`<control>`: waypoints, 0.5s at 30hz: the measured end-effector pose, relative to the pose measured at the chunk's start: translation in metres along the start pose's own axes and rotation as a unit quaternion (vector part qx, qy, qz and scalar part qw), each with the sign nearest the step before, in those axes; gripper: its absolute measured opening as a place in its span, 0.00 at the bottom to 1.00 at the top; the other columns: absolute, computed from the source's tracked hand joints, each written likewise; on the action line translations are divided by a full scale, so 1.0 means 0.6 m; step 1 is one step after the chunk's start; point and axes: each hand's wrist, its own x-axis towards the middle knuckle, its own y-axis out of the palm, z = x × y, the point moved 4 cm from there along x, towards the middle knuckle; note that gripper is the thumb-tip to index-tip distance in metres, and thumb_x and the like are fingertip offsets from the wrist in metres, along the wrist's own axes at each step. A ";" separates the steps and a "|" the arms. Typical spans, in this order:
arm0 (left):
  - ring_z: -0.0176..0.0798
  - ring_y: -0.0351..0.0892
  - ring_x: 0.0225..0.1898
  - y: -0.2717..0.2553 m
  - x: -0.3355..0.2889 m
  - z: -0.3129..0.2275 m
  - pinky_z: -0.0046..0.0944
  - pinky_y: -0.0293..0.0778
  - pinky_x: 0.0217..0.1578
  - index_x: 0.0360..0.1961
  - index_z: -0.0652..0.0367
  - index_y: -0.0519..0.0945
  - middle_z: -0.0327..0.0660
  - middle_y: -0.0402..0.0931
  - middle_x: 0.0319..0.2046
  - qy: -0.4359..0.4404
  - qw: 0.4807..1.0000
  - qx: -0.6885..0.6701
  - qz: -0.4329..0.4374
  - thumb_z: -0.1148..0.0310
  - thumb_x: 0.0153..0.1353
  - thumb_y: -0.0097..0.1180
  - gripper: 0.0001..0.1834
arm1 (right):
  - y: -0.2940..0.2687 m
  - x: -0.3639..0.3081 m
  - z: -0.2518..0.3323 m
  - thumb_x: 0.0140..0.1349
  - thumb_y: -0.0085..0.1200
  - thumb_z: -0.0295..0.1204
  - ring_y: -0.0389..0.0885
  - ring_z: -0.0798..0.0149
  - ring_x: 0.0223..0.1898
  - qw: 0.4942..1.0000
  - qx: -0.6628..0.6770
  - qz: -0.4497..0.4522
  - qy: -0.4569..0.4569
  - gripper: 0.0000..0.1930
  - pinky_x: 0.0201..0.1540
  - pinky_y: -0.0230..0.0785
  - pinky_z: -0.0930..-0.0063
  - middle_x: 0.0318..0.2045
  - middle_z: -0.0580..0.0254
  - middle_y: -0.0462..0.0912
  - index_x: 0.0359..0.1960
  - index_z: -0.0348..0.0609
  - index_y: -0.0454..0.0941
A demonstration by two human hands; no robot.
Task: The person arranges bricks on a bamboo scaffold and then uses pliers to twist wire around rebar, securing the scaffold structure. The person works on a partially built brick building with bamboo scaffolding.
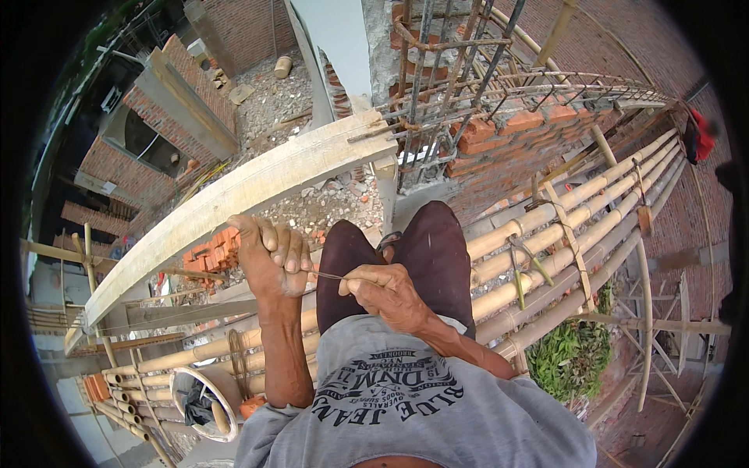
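A thin piece of wire [327, 275] is stretched in front of my knees, between my two hands. My left hand [273, 253] is raised, its fingers curled over, and the wire runs in at its palm side. My right hand [384, 292] is closed in a pinch on the wire's other end. Just beyond my left hand lies a long pale wooden beam [242, 178], reaching to steel reinforcing bars [425, 78] at a column. Pincers with green handles [520, 288] hang on the bamboo poles to my right.
I sit on a scaffold of bamboo poles [499, 300], high above rubble. A white bucket [178, 382] and a coil of wire [237, 355] are at my left. An unfinished brick wall [515, 144] stands ahead right. Leafy plants [573, 355] grow below; someone in red [700, 136] is far right.
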 end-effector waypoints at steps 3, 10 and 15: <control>0.32 0.60 0.05 0.011 -0.018 -0.002 0.31 0.65 0.10 0.11 0.49 0.64 0.33 0.60 0.05 0.023 0.993 0.014 0.113 0.42 0.72 0.42 0.33 | 0.004 -0.012 -0.024 0.73 0.49 0.31 0.56 0.85 0.16 0.917 0.279 -0.072 0.276 0.11 0.15 0.48 0.85 0.19 0.77 0.65 0.42 0.36 0.81; 0.33 0.68 0.12 0.010 -0.007 -0.036 0.32 0.64 0.14 0.14 0.54 0.71 0.38 0.68 0.10 0.099 0.965 0.004 0.241 0.52 0.68 0.56 0.26 | -0.002 -0.007 0.082 0.71 0.53 0.40 0.62 0.80 0.17 0.947 0.295 0.125 0.000 0.18 0.17 0.54 0.82 0.19 0.71 0.67 0.40 0.32 0.80; 0.32 0.63 0.12 0.028 0.004 -0.022 0.33 0.57 0.15 0.19 0.56 0.74 0.36 0.69 0.10 0.197 0.931 0.139 0.276 0.54 0.65 0.61 0.22 | 0.024 -0.008 0.031 0.75 0.48 0.37 0.67 0.76 0.16 0.971 0.068 0.169 0.155 0.18 0.18 0.64 0.79 0.16 0.70 0.67 0.45 0.29 0.78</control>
